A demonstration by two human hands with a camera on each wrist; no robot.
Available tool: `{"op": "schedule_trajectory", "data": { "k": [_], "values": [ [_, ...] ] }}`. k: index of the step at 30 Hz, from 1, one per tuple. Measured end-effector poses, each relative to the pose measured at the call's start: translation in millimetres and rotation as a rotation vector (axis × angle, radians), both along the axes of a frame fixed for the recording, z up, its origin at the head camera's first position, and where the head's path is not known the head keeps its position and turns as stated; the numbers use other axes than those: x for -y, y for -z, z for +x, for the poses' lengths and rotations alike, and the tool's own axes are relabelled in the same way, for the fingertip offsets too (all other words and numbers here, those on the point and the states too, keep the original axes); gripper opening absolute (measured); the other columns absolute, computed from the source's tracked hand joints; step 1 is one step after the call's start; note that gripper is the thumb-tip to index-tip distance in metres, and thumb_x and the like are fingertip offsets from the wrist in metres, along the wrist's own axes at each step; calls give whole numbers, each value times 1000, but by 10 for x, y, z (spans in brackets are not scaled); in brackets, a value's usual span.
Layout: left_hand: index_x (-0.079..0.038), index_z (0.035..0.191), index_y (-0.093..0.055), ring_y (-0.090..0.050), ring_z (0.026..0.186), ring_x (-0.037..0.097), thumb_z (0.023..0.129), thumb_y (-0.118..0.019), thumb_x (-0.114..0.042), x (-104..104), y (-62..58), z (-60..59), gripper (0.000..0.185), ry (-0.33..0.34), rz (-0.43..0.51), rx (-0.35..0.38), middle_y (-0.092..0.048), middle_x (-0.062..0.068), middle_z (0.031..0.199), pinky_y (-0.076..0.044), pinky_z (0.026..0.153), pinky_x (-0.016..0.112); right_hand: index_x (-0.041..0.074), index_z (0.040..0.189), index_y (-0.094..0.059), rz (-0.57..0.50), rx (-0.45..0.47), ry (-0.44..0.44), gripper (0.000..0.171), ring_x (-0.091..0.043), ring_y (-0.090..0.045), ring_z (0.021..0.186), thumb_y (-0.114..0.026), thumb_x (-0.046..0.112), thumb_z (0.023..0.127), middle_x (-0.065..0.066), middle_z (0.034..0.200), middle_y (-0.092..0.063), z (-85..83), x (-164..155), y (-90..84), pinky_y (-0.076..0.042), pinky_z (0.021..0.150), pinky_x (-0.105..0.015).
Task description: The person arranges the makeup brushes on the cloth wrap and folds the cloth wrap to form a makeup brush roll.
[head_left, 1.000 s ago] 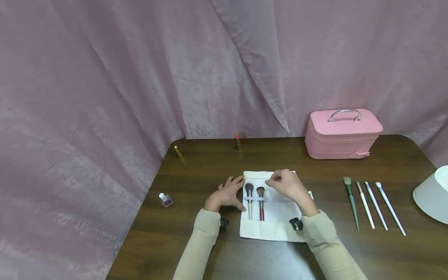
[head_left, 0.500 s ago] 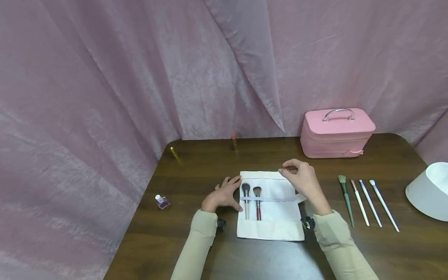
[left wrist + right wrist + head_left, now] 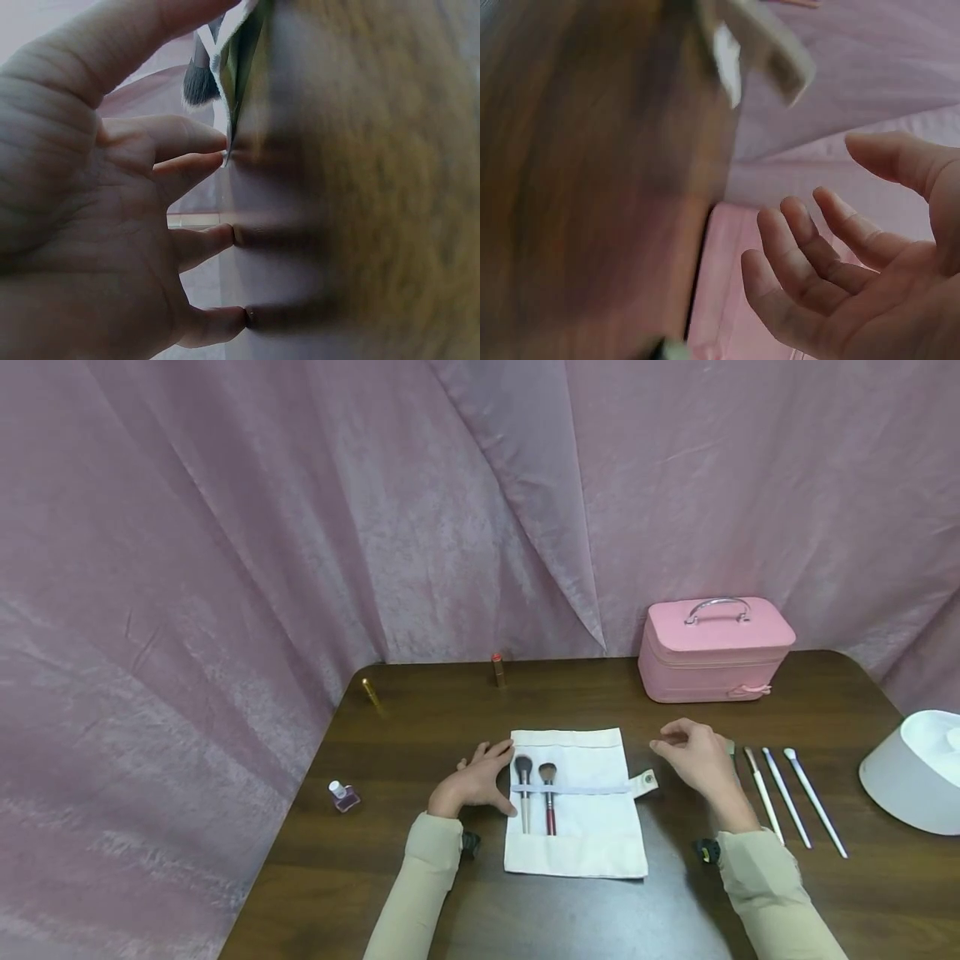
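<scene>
A white fabric brush roll [image 3: 585, 857] lies unrolled on the table. Tucked under its elastic band are a makeup brush with dark bristles [image 3: 523, 767] and a red-handled makeup brush [image 3: 550, 818]. My left hand [image 3: 474, 782], fingers spread, rests at the roll's left edge; in the left wrist view its fingertips touch the table and edge beside the brush bristles [image 3: 199, 84]. My right hand [image 3: 703, 767] hovers right of the roll's snap tab [image 3: 643, 782], fingers loosely bent, holding nothing. It hides most of a green brush [image 3: 731, 747]. Beside that lie a white-handled brush [image 3: 763, 797] and two slim brushes [image 3: 787, 799].
A pink vanity case [image 3: 716, 664] stands at the back right, a white round-sided container [image 3: 903, 781] at the right edge. Nail polish [image 3: 344, 797] lies at left. A lipstick [image 3: 498, 671] and a small gold tube [image 3: 371, 692] stand near the back edge.
My right hand has moved right, from above the roll to beside the loose brushes, uncovering the snap tab. The left hand stays at the roll's left edge. The head view has shifted slightly.
</scene>
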State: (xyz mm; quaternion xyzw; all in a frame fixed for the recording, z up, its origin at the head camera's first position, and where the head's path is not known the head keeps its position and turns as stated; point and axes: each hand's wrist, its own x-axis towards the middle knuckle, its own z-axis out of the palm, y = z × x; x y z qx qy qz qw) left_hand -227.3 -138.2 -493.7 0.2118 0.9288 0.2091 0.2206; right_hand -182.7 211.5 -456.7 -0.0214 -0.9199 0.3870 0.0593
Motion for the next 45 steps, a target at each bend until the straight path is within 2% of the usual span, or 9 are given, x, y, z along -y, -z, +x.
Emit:
{"op": "schedule_trajectory", "data": {
  "k": [5, 9, 13, 17, 20, 31, 37, 40, 45],
  "values": [
    [-10, 160, -29, -6, 153, 38, 77, -90, -31, 9, 1, 5, 106, 5, 12, 6, -16, 2, 168, -14, 112, 72, -14, 114, -63, 111, 54, 11, 38, -48, -63, 96, -73, 13, 89, -33, 106, -66, 27, -188, 79, -47, 79, -58],
    [-10, 160, -29, -5, 153, 38, 77, -90, -31, 10, -1, 13, 105, 2, 15, 13, -16, 2, 168, -13, 112, 72, -17, 113, -60, 212, 79, 44, 41, -55, -60, 95, -73, 11, 86, -37, 107, -63, 42, -328, 87, -46, 74, -61],
    [-9, 160, -30, -6, 153, 37, 77, -90, -31, 8, -8, 22, 105, -2, 11, 9, -17, 2, 168, -13, 113, 71, -13, 92, -57, 298, 106, 77, 28, -51, -59, 77, -71, 10, 84, -30, 85, -59, 38, -459, 71, -45, 60, -58],
    [-10, 160, -30, -6, 153, 37, 77, -91, -30, 9, -25, 28, 105, -7, 8, 12, -17, 2, 168, -13, 113, 71, -5, 80, -52, 332, 179, 72, 22, -44, -56, 68, -68, 10, 84, -23, 73, -54, 27, -571, 58, -43, 55, -55],
    [-10, 160, -30, -6, 153, 38, 77, -91, -29, 6, -33, 23, 105, -9, 6, 17, -17, 2, 168, -13, 113, 71, -8, 85, -56, 345, 218, 50, 21, -46, -58, 70, -67, 10, 85, -27, 76, -58, 17, -627, 54, -44, 56, -56],
    [-11, 160, -30, -5, 154, 36, 77, -90, -29, -6, -31, 11, 104, -9, 10, 15, -16, 2, 169, -12, 113, 70, -6, 81, -58, 359, 264, 10, 17, -37, -52, 66, -65, 8, 84, -25, 75, -56, -50, -722, 74, -43, 54, -47],
    [-13, 161, -30, -4, 154, 35, 77, -90, -29, -13, -24, 48, 104, -15, 17, 24, -15, 0, 169, -11, 114, 69, -4, 78, -57, 337, 312, 4, 16, -35, -50, 67, -64, 8, 86, -19, 73, -52, -50, -723, 104, -42, 56, -46],
    [-12, 161, -30, -4, 154, 35, 78, -90, -29, -16, -21, 48, 104, -13, 19, 21, -15, 0, 169, -11, 114, 69, 0, 73, -54, 326, 295, 11, 19, -33, -49, 64, -65, 8, 86, -15, 69, -49, -44, -710, 117, -40, 55, -44],
    [-12, 161, -30, -4, 154, 35, 77, -90, -30, -6, -32, 31, 104, -18, 15, 12, -15, 1, 169, -12, 114, 70, 8, 62, -47, 295, 198, 21, 32, -24, -43, 58, -68, 10, 86, -4, 60, -41, -50, -658, 103, -33, 50, -37]
  ]
}}
